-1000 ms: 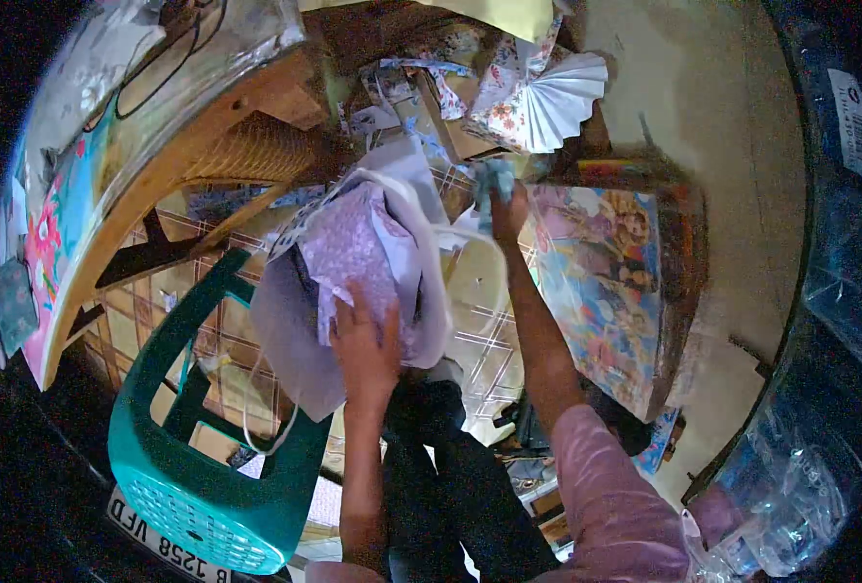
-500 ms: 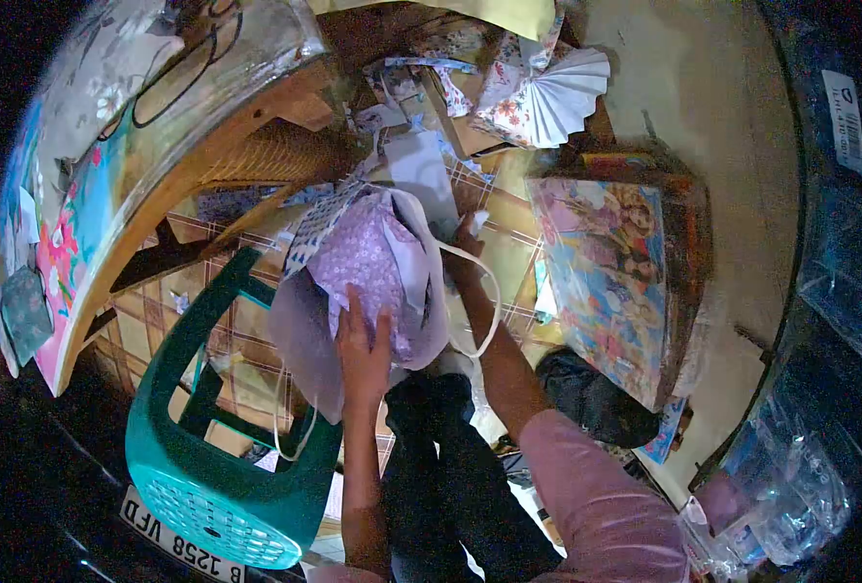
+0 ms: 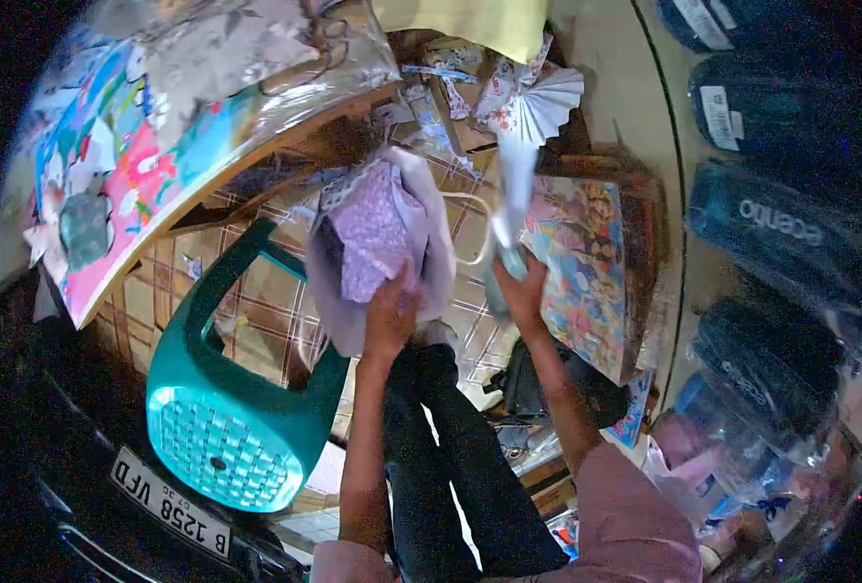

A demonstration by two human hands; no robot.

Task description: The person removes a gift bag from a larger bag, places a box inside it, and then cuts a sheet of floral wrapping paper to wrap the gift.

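A pale lilac bag (image 3: pixel 337 325) with white cord handles stands in front of my feet, its mouth facing up. Purple floral material (image 3: pixel 377 223) fills its opening. My left hand (image 3: pixel 389 316) is closed at the near rim, its fingertips against the floral material. Right of the bag, my right hand (image 3: pixel 521 282) is wrapped round the greyish-green lower part of a long object (image 3: pixel 516 185) with a pale, blade-like upper part. Motion smears this object, so I cannot tell its kind. It overlaps the edge of the picture-covered box (image 3: pixel 586 262).
A green plastic stool (image 3: pixel 227 437) lies tipped at the left, near a car's number plate (image 3: pixel 170 503). A wooden table (image 3: pixel 256 146) curves overhead at upper left. A folded paper fan (image 3: pixel 552 107) lies among scraps. Right are a black bag (image 3: pixel 557 384) and wrapped dark packages (image 3: pixel 785 209).
My right hand has come back from the floor beyond the bag and now holds the long pale object. My left hand has shifted toward the bag's near rim. The view has turned slightly.
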